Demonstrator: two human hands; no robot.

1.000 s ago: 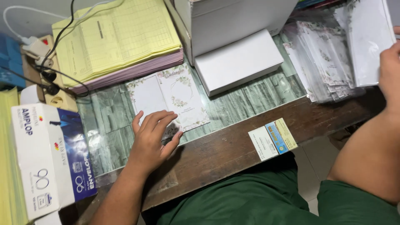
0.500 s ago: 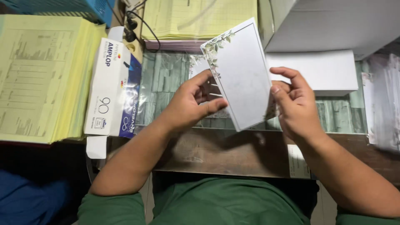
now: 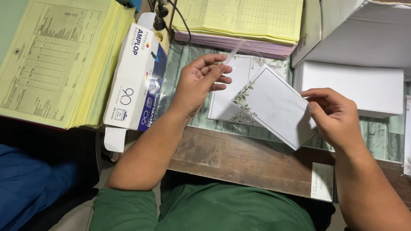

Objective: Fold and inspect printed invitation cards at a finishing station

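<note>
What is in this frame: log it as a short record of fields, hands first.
left hand: raised, pinching a thin clear strip between its fingertips
right hand: grips the right edge of a white card with leaf border, tilted above the desk
under the card: another floral card lying flat
left of the hands: white and blue envelope box, yellow form stack
far side: yellow and pink pads
right: white boxes
surface: wooden desk edge
</note>
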